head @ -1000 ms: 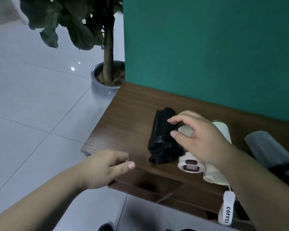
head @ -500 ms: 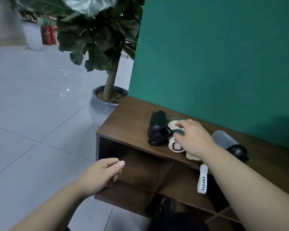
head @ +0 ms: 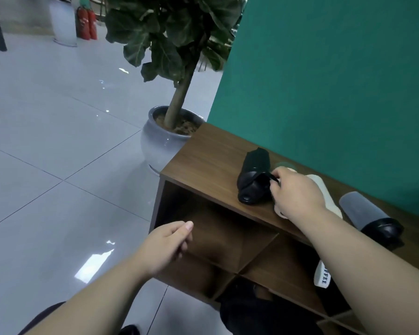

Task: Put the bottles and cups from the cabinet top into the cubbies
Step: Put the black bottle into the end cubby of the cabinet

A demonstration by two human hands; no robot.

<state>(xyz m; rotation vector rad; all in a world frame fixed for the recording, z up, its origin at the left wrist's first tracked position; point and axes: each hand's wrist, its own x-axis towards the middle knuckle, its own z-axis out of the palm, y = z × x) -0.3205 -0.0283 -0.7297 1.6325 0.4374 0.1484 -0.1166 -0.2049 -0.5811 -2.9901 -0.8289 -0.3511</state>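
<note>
Right hand (head: 298, 194) slid onto the black bottle (head: 253, 176), fingers hooked round its stiff lid loop, decent handle; left hand (head: 167, 245) loosely curled, empty.

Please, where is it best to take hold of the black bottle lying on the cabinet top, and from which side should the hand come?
Probably by the carry loop at its cap end. The black bottle lies on its side, cap toward the cabinet's front edge, so the loop is easy to reach from the front right. The right hand already has fingers on it; the left hand is free.
</note>
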